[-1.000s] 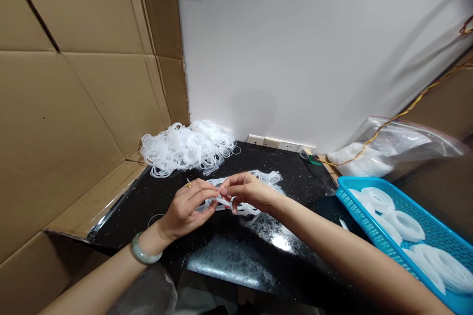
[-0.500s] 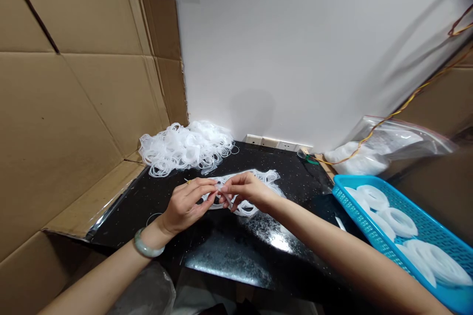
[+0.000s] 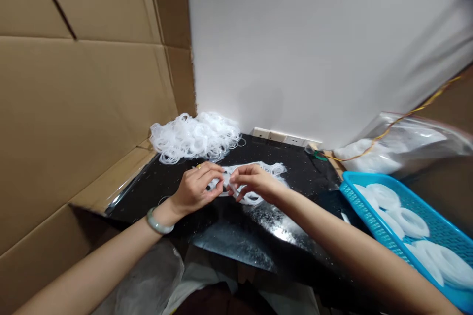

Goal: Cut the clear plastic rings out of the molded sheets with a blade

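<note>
My left hand [image 3: 197, 187] and my right hand [image 3: 251, 182] meet over a small spread of thin white rings [image 3: 271, 170] on the black tabletop [image 3: 236, 236]. Both hands pinch the same little bundle of white rings [image 3: 227, 186] between thumb and fingers. The left hand wears a gold ring, and a pale green bangle [image 3: 158, 222] sits on that wrist. A larger loose heap of white rings [image 3: 195, 138] lies behind the hands at the back left.
A blue plastic basket [image 3: 354, 197] with stacked white rings stands at the right. Behind it lies a clear plastic bag [image 3: 402, 145] of white parts under a yellow wire. Cardboard walls [image 3: 81, 98] close the left side; a white wall and sockets [image 3: 281, 137] stand behind.
The view has shifted slightly, so everything sits a little higher and rightward. Both hands stay together on the same bundle, with the fingers working it only slightly.
</note>
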